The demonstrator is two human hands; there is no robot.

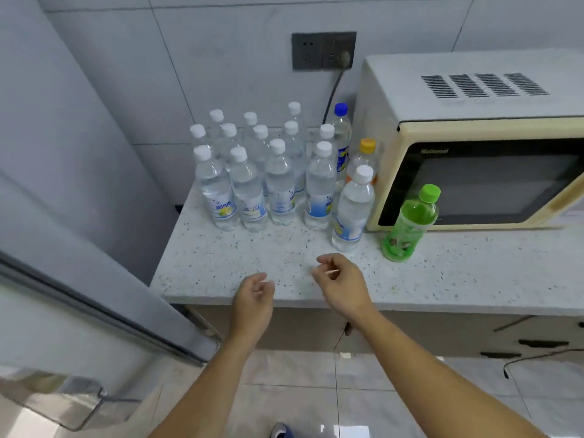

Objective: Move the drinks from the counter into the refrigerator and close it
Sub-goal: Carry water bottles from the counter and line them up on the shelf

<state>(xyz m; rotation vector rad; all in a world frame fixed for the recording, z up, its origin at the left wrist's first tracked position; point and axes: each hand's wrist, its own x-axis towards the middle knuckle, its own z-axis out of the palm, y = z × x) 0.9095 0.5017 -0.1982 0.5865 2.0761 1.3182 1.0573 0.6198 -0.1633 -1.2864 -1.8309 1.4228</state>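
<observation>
Left hand [255,295], right hand [339,281] loosely curled, seemingly holding nothing, near bottles [278,181].

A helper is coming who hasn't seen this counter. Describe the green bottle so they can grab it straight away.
Find the cream microwave at the right of the speckled counter. In front of its door, at the lower left corner, stands the green bottle, upright and apart from the others. It alone has a green cap and green body; the white-capped water bottles to its left are clear.
</observation>
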